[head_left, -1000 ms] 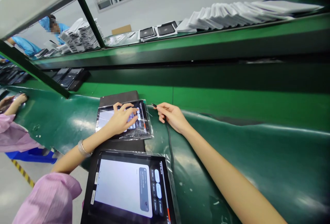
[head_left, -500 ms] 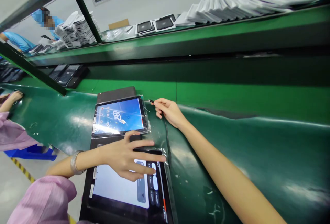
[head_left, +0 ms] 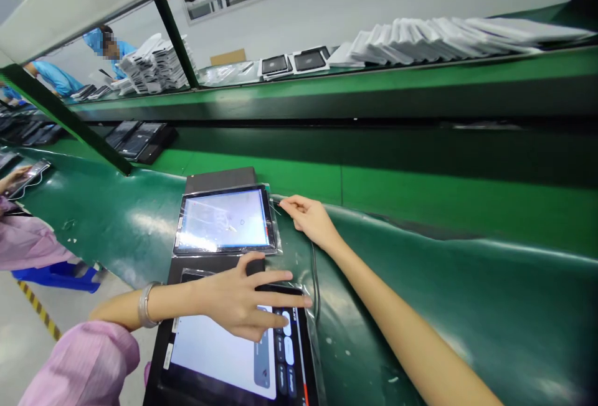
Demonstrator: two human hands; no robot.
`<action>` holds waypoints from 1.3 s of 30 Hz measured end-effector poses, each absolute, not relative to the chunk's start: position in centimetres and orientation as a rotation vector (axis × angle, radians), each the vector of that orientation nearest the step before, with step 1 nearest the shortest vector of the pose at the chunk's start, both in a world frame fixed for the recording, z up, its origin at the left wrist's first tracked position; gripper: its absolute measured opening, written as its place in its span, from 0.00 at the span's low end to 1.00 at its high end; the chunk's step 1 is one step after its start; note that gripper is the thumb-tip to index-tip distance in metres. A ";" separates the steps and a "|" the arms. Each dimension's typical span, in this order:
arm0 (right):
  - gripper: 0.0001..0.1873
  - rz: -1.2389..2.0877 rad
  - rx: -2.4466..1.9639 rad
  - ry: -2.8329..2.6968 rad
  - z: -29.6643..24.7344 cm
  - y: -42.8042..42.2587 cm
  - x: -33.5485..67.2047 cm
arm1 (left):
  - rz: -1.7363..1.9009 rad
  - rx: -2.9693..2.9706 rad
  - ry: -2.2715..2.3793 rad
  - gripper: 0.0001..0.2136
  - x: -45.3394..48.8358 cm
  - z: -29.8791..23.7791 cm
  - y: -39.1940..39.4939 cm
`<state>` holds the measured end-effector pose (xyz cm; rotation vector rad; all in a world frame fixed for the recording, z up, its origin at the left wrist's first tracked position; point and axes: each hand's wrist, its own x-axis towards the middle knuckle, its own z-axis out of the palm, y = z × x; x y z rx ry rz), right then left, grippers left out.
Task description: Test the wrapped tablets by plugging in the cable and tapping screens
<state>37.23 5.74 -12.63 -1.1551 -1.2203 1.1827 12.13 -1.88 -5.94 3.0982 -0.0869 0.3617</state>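
Observation:
My left hand [head_left: 243,303], fingers spread, reaches over the near tablet [head_left: 217,356], whose lit screen shows a panel of buttons; a fingertip lies over one of those buttons. Whether it touches the glass I cannot tell. My right hand [head_left: 312,220] pinches the plug end of a black cable [head_left: 316,278] beside the right edge of the far tablet [head_left: 224,219]. The plug's tip is mostly hidden by my fingers, and whether it sits in the tablet is unclear. Clear film covers both tablets, which rest on black boxes [head_left: 219,179].
Behind the green bench [head_left: 467,306] runs a green belt [head_left: 420,188]. Above it, a shelf [head_left: 289,91] carries white sleeves [head_left: 420,42] and more tablets [head_left: 275,65]. A slanted post [head_left: 70,119] stands at left, near a co-worker's hand [head_left: 16,177] holding a device.
The far tablet's screen has turned from a blue home screen to a pale, whitish one. My right hand has brought the plug closer to that tablet's edge. The camera view has shifted.

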 end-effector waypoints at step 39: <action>0.31 0.816 -1.360 -1.512 -14.4 6.9 37.7 | 1.172 1.089 1.116 0.41 -0.5 -11.4 7.2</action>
